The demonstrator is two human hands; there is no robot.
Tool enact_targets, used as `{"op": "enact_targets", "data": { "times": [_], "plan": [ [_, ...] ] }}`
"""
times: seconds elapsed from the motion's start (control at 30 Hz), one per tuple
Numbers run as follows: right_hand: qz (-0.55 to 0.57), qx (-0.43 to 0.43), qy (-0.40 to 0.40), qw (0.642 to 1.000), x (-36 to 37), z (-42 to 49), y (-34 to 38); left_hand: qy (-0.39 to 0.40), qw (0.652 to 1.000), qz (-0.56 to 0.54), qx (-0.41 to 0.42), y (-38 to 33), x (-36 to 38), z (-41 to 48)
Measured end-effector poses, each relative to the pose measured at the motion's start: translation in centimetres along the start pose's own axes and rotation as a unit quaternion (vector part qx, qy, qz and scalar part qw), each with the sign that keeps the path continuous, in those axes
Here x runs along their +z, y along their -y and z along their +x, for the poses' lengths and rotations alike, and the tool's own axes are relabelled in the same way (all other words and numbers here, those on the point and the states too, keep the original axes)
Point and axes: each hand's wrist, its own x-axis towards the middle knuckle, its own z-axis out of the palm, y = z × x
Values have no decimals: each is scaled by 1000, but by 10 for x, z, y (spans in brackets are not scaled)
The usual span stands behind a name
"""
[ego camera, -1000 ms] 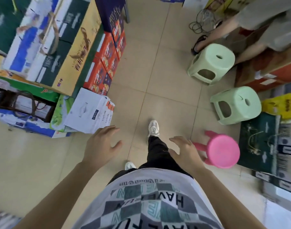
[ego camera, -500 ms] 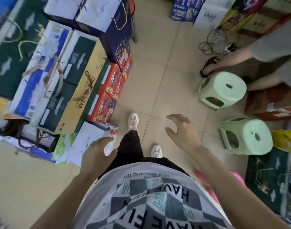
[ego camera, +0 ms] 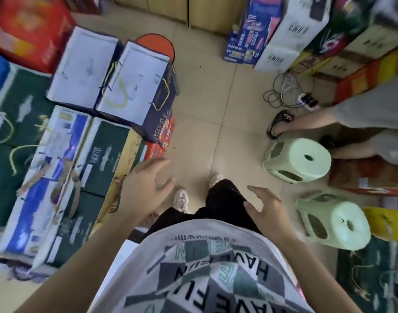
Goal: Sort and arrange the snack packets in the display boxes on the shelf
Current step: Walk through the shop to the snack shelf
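I look straight down at a tiled shop floor and my own legs. My left hand [ego camera: 146, 188] hangs in the air with relaxed, spread fingers and holds nothing, just right of a stack of gift boxes [ego camera: 85, 159]. My right hand [ego camera: 265, 211] is also empty, fingers loosely spread, above my black trouser leg. No snack packets, display boxes or shelf can be made out in this view.
Stacked cartons and gift bags [ego camera: 134, 86] fill the left side. Two pale green stools [ego camera: 297, 161] [ego camera: 333, 222] stand at the right, beside another person's sandalled foot [ego camera: 279, 125]. A power strip with cables [ego camera: 306, 100] lies on the floor; more cartons [ego camera: 283, 35] line the back.
I have walked forward along the aisle: the boxes and stools have slid toward the lower edge of the view. My left hand rose and moved forward; the right dropped back toward my leg.
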Motion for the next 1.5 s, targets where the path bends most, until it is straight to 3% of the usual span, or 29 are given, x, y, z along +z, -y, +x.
{"op": "enact_targets", "data": {
  "times": [0.17,0.47,0.67,0.9,1.2,1.5],
  "plan": [
    [28,14,0,1000,-41,96,9,8,1000,21,-6,-17,0,106],
    [8,-67,19,998,-154,295,59,42,990,38,-128,-51,-8,240],
    [-6,-100,22,995,-207,413,104,19,987,18,-161,-48,-22,330],
    [-48,-86,46,994,-242,538,160,-42,987,-26,-152,-43,-42,486],
    [-64,-48,55,995,-294,656,220,-31,990,-15,-134,-28,-101,661],
    [-60,-98,68,991,-328,842,295,-7,987,20,-159,-15,-139,835]
  ]
}}
